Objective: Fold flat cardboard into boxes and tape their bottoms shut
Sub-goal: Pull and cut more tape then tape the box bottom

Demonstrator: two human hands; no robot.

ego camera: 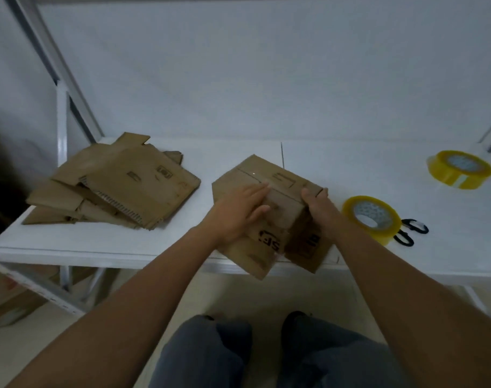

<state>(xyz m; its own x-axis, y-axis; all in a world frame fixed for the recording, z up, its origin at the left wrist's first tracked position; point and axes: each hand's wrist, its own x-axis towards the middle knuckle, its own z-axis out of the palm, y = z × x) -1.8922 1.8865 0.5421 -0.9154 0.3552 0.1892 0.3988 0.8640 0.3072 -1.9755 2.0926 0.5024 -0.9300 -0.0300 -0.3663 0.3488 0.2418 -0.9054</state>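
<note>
Head view shows a person seated at a white table [350,169], knees under its near edge, working a folded cardboard box [269,208] that sits at the front of the table and partly overhangs it. The left hand [238,217] lies flat on the upturned face, fingers straight and close together, pressing along what looks like a strip of clear tape over the flap seam. The right hand [317,204] grips the box's right side, fingers curled over the upper edge and the thumb on the near face, steadying it.

To the left, well apart from the box, a loose pile of flat cardboard [112,186] waits. To the right, just beside the gripping hand, a roll of yellowish tape [371,218] lies against black-handled scissors [412,231]; a second tape roll [459,169] sits farther back near the table's right end.

From where I stand, the bottom seems taped or nearly so, and the smoothing is the step in hand. The risks I'd judge: the box hangs over the table edge, so a hard push from the flat hand could tip it toward the lap; uneven pressure may leave the tape wrinkled or lifting at the seam; and if the flaps are not square, the tape will hold them crooked.
</note>
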